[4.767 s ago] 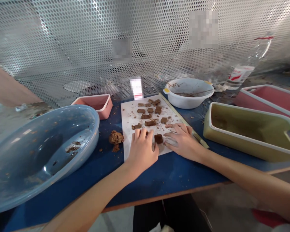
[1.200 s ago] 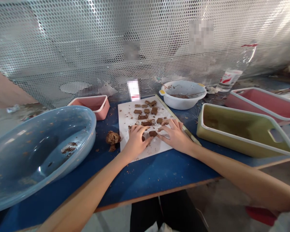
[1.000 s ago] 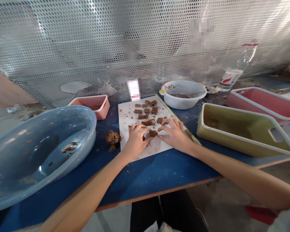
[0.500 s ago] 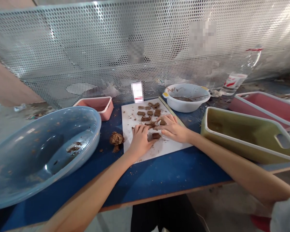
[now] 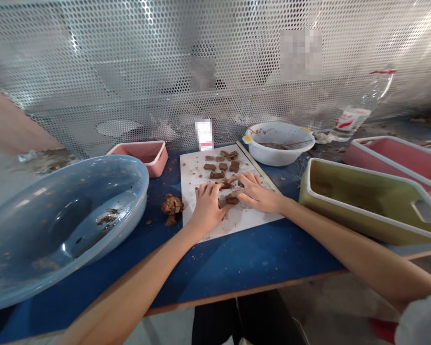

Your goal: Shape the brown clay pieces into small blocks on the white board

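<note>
Middling, cool light falls unevenly, brightest at the upper right of the mesh panel (image 5: 140, 72), with streaks of glare. The blue basin (image 5: 64, 215) carries small hard highlights; beneath the tabletop (image 5: 244, 266) it is dim. Wide-angle bending stretches the edges, detail around the hands (image 5: 206, 207) looks soft, and pixelated patches blot the panel.

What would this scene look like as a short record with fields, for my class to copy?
Left hand: over the white sheet, near the left end of a brown block
Right hand: at the block's right end; contact unclear
Farther up sheet: more brown pieces
Left of sheet: brown lump, blue basin, pink container
Right of sheet: white bowl, olive container, another pink container, bottle
Surface: blue table
</note>
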{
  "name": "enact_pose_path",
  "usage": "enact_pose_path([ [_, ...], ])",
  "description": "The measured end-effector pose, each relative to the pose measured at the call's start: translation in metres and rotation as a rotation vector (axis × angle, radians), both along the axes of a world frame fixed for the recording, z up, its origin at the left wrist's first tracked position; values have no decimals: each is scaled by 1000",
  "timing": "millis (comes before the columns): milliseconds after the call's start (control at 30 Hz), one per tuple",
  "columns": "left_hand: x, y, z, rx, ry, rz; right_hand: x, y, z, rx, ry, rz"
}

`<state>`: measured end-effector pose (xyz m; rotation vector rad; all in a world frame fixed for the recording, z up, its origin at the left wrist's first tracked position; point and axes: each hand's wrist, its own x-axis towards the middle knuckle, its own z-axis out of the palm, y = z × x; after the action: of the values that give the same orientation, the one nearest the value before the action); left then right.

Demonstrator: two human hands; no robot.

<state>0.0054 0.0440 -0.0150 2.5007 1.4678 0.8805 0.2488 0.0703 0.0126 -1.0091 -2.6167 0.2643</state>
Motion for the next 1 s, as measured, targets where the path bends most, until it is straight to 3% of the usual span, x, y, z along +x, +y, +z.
enact_pose_path([
  [433, -1, 2, -4, -10, -8, 9, 11, 9, -7, 39, 21, -9],
  [800, -1, 4, -6, -28, -22, 16, 13, 6, -3, 17, 55, -7],
  [1000, -1, 2, -3, -46, -22, 5, 0, 1, -1, -113, 155, -59],
])
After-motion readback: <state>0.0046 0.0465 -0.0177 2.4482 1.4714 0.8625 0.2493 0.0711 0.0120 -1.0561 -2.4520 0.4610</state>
